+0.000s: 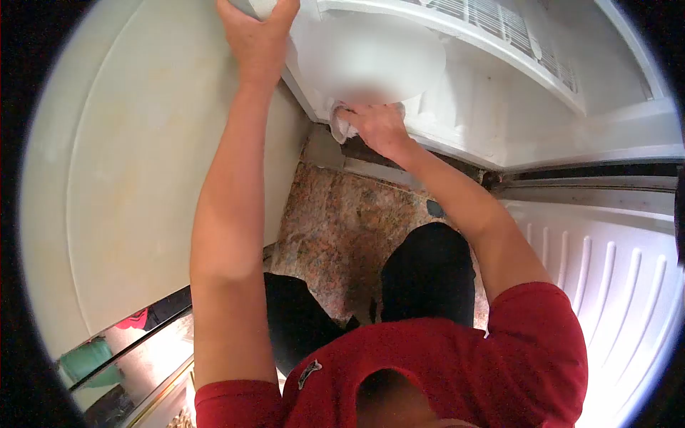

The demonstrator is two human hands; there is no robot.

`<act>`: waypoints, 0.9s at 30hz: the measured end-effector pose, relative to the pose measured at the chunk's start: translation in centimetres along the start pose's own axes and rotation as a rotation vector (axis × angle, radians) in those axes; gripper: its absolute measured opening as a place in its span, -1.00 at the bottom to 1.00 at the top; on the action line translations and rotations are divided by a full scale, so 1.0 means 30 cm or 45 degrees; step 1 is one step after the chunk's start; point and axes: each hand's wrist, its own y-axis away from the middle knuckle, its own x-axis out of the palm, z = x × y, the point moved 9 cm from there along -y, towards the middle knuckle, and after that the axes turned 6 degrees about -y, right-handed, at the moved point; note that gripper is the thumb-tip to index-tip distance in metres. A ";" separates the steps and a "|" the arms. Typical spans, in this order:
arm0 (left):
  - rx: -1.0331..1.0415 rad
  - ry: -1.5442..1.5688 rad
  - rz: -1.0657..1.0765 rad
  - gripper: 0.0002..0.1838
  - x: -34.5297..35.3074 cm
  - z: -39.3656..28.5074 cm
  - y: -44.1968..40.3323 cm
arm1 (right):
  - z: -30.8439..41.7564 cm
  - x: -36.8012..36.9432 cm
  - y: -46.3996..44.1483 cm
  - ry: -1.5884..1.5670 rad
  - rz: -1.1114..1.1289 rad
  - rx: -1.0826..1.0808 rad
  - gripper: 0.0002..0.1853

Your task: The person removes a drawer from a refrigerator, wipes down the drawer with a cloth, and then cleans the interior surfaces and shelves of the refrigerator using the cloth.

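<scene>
A white refrigerator stands before me with its inside exposed. My right hand presses a crumpled white cloth against the front lower edge of the compartment, fingers bent over it. Higher up, my left hand grips the refrigerator's left front edge, with the thumb and fingers on either side of it. Its fingertips are cut off by the top of the view. Part of the refrigerator's inner wall looks blurred.
A white wire shelf crosses the upper compartment. On the right is the ribbed inside of a white door. A pale panel rises on my left. Below lies a mottled brown floor, with my dark-trousered knees over it.
</scene>
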 end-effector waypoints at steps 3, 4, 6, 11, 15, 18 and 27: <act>-0.060 -0.074 0.062 -0.22 0.010 0.009 0.002 | -0.012 -0.010 0.028 -0.043 0.084 0.019 -0.56; -0.045 -0.099 0.065 -0.21 0.021 0.005 0.002 | -0.018 -0.021 0.056 -0.080 0.068 0.054 -0.57; -0.026 -0.101 0.063 -0.20 0.024 -0.003 -0.003 | -0.017 -0.039 0.099 -0.149 0.032 0.116 -0.57; -0.095 0.013 0.099 -0.19 0.048 -0.035 0.007 | -0.165 -0.182 0.026 -1.227 -0.580 0.845 -0.67; -0.228 0.156 0.228 -0.26 0.051 0.036 0.015 | -0.018 -0.558 -0.306 -1.008 -1.147 0.277 -0.66; -0.595 0.668 0.437 -0.28 -0.005 0.148 0.022 | 0.140 -0.558 -0.507 -0.647 -1.017 0.139 -0.60; -0.333 0.052 0.452 -0.17 -0.038 -0.166 -0.092 | 0.016 0.159 -0.185 -1.232 -0.576 0.780 -0.47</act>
